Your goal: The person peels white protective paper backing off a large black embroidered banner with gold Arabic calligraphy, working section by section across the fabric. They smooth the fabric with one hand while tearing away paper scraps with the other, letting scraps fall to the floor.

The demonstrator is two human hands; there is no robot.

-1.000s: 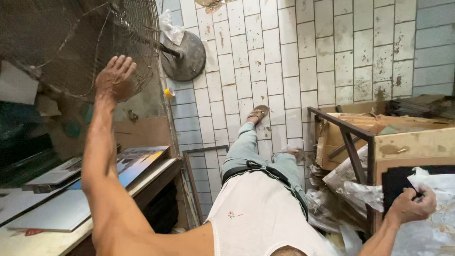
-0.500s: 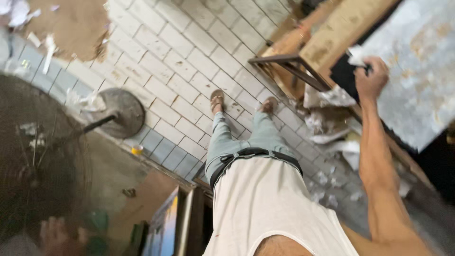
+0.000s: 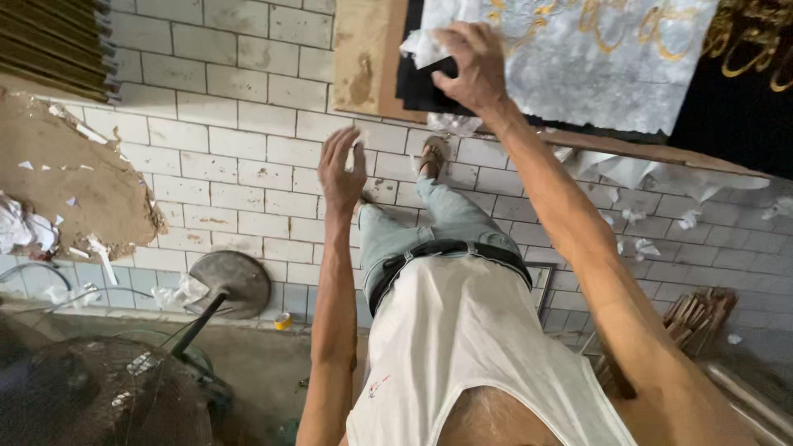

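Note:
My right hand (image 3: 467, 66) is stretched forward and closed on the torn edge of a grey-white paper sheet (image 3: 595, 58). The sheet covers a black board with gold ornament (image 3: 735, 91). A brown backing panel (image 3: 368, 58) shows beside the hand. My left hand (image 3: 343, 169) hangs in the air over the white tiled floor (image 3: 239, 140), fingers spread and holding nothing. It is just left of my legs in grey trousers (image 3: 421, 231) and sandalled foot (image 3: 432, 153).
A standing fan lies low at the left, with its round base (image 3: 231, 281) and wire cage (image 3: 99, 396). A torn brown cardboard piece (image 3: 74, 182) and white paper scraps (image 3: 644, 248) litter the floor. A bundle of wooden slats (image 3: 694, 318) sits at the right.
The view has swung round. My left hand has left the fan cage and come forward, open, in front of me. My right hand has kept hold of the paper sheet.

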